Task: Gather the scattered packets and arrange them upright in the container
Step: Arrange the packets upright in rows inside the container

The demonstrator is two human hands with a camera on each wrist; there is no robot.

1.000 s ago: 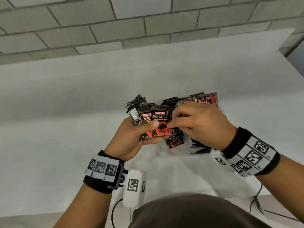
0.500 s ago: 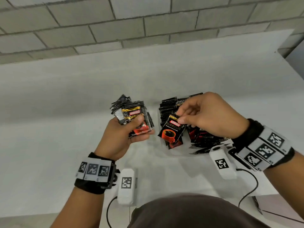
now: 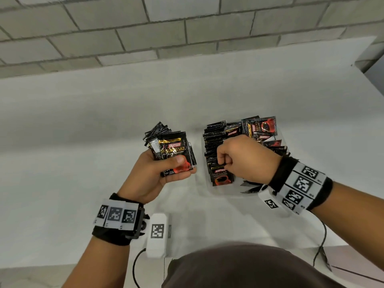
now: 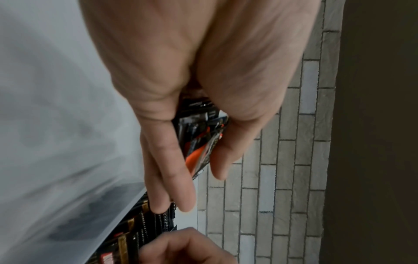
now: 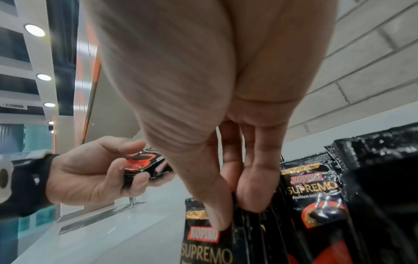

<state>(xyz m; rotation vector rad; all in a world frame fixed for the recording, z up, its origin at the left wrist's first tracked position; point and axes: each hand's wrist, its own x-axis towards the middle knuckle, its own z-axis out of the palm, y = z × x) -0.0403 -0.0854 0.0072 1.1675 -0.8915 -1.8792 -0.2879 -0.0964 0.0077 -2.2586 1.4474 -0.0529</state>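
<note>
I'm seating a packet [image 3: 221, 175] upright at the row's [image 3: 214, 142] near end, right hand [image 3: 245, 159] pinching it; left hand [image 3: 151, 175] clamps the stack [image 3: 172, 150]. Next: release, draw another.

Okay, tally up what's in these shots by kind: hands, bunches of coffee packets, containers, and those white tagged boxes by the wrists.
Hands: 2, left hand and right hand
Packet groups: 2, handheld stack and container row
Clear container: 1
White tagged boxes: 2
Total: 7

Black-red Kopiko packets [image 3: 220, 177] upright, rowed in clear container [image 3: 202, 185]; loose stack [image 3: 173, 151] beside it (held aloft).
</note>
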